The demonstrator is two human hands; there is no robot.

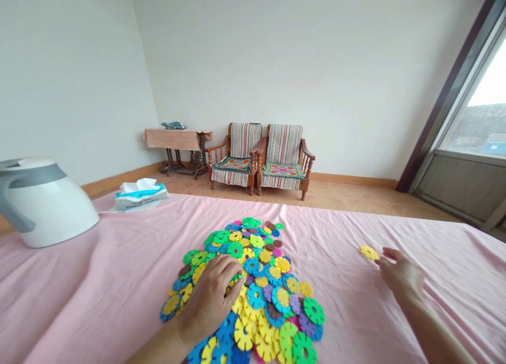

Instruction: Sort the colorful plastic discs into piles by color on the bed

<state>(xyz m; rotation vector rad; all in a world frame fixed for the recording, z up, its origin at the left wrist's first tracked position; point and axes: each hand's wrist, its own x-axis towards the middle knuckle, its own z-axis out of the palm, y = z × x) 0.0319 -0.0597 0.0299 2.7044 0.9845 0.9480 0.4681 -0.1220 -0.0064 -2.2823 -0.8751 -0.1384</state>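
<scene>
A heap of notched plastic discs [256, 295] in yellow, blue, green, purple, brown and pink lies on the pink cloth. Over the heap's left side is my left hand [215, 290], its fingers curled down around a green disc that shows partly between thumb and fingers. To the right, apart from the heap, a single yellow disc [369, 252] is beside the fingertips of my right hand [399, 272]. Those fingers are bent and apart, and the disc seems to lie on the cloth just beyond them.
A white and grey kettle [59, 206] stands at the table's left, with a tissue box [141, 195] behind it. Beyond the far edge of the pink cloth [324, 232] are two wooden armchairs [282, 153] and a cloth-covered sewing table [174, 138].
</scene>
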